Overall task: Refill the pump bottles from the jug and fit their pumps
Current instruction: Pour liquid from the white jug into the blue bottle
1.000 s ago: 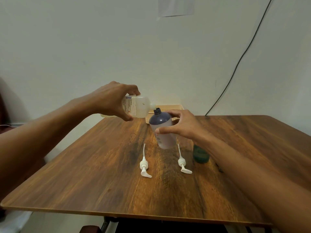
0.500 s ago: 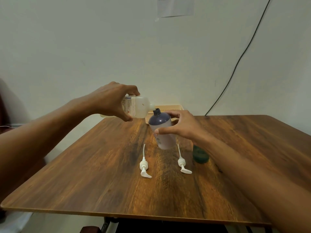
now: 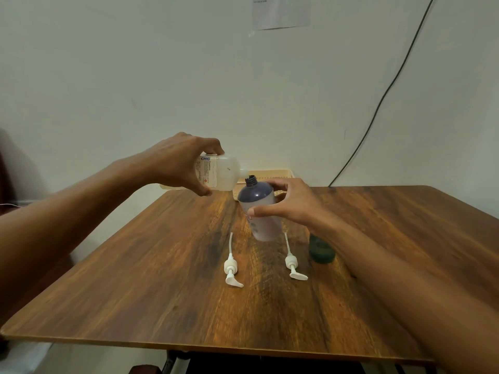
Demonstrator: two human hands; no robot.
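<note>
I see a worktop [image 3: 162, 279] of brown wood grain with a soft sheen. The jug [image 3: 226, 172] is cloudy translucent plastic with a paper label [image 3: 206, 171]. The pump bottle [image 3: 256, 194] looks like smooth plastic, dark navy above and pale below. Both pumps [image 3: 231, 267] [image 3: 291, 263] are white plastic. The wall [image 3: 135, 76] is matt, with a paper sheet [image 3: 280, 12] stuck on it.

Entry, own body: my two forearms, bare along all their visible length, each ending in a bare hand, left hand [image 3: 175, 163] and right hand [image 3: 294, 205].
</note>
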